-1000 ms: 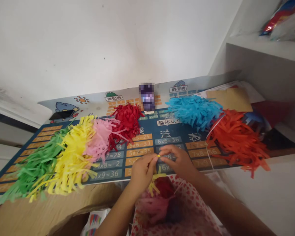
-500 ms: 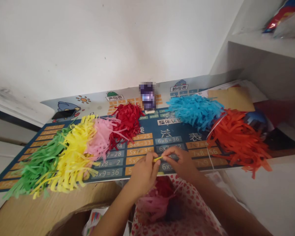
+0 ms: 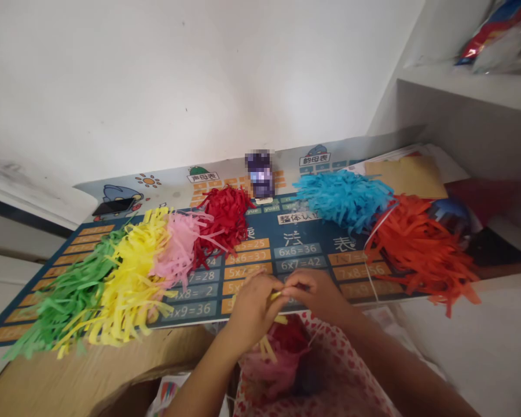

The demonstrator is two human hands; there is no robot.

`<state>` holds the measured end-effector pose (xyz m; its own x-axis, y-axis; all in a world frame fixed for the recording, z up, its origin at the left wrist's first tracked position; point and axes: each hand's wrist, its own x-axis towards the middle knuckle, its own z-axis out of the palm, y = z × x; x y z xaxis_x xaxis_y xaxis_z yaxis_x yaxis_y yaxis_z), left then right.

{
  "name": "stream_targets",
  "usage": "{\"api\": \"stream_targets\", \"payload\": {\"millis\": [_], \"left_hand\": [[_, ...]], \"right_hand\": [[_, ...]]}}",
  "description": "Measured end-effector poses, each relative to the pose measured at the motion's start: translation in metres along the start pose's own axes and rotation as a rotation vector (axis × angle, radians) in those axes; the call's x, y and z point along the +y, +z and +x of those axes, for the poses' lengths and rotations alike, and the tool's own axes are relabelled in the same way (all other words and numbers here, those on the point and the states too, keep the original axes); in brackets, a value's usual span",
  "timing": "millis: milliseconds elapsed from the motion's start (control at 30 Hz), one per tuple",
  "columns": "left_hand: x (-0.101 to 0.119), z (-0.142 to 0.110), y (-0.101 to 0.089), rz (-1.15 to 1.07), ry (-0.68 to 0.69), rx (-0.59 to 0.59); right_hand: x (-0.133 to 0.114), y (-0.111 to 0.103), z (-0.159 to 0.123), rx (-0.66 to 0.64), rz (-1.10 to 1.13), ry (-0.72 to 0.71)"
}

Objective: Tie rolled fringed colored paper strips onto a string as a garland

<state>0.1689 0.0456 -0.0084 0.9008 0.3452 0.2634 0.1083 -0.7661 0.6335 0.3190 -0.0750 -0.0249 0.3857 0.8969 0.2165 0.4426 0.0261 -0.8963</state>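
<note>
My left hand [image 3: 256,301] and my right hand [image 3: 315,292] meet above the desk's front edge, fingertips pinched together on a narrow yellow paper strip [image 3: 275,295]. Most of the strip is hidden by my fingers. Loose yellow ends [image 3: 268,349] hang below my left hand, over red and pink paper fringe [image 3: 273,362] in my lap. To the left on the mat lie a green fringed paper bundle [image 3: 73,289], a yellow one [image 3: 134,278], a pink one [image 3: 180,243] and a red one [image 3: 228,214].
A blue fringed bundle [image 3: 345,197] and an orange-red one [image 3: 421,249] with a white string [image 3: 370,278] lie on the right of the printed mat [image 3: 195,310]. A phone [image 3: 261,174] leans on the wall. A dark flat device [image 3: 113,207] lies back left.
My hands have drawn closer, so less of the yellow strip shows between them. Yellow ends now hang lower beneath my left hand. The bundles on the mat have not moved.
</note>
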Motion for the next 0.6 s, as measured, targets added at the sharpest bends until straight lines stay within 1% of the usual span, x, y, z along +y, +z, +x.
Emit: {"api": "stream_targets", "payload": {"millis": [67,167,300,367,467,600], "left_hand": [[0.0,-0.001,0.001,-0.075,-0.061,0.013],[0.002,-0.002,0.004,-0.235,-0.204,0.062],[0.006,-0.001,0.012,-0.673,-0.468,0.184],[0.008,0.001,0.016,-0.85,-0.552,0.246],[0.01,0.004,0.018,-0.932,-0.594,0.291],[0.01,0.006,0.018,-0.943,-0.607,0.302]], "right_hand": [[-0.002,-0.001,-0.001,-0.023,0.005,0.012],[-0.003,-0.001,-0.001,0.013,0.025,0.052],[-0.001,0.005,0.0,0.041,0.192,0.073],[0.0,0.01,0.001,0.088,0.216,0.039],[0.0,0.016,0.001,0.173,0.17,-0.017],[-0.002,0.018,0.001,0.189,0.145,-0.021]]}}
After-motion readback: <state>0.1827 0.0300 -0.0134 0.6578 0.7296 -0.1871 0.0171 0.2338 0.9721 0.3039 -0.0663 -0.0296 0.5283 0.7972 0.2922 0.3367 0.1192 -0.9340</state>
